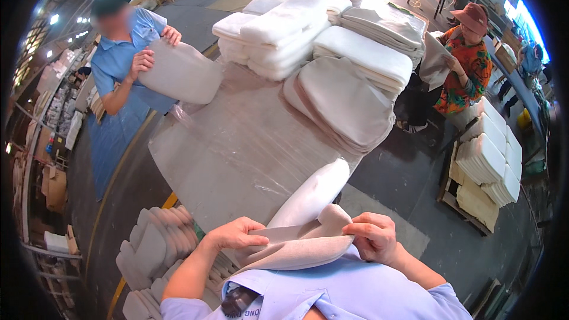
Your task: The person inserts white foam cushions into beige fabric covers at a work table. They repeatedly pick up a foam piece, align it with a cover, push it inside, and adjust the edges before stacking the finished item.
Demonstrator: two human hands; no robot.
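Observation:
Close to my chest I hold a beige fabric cushion cover [296, 253] with its edge stretched between both hands. My left hand [238, 234] pinches the cover's left end, thumb on top. At the opposite end, the fingers of my right hand [373, 235] are closed on its edge near a folded corner. Just beyond the cover, a white padded cushion insert [317, 188] lies slanted at the near edge of the table [219, 160]. Whether it touches the cover, I cannot tell.
Stacks of white pads [284, 21] and beige covers [344, 101] fill the table's far side. A co-worker in blue [121, 53] holds a beige piece; another [468, 65] stands right. Finished-looking stacks [151, 243] sit lower left, and a loaded pallet [474, 201] stands right.

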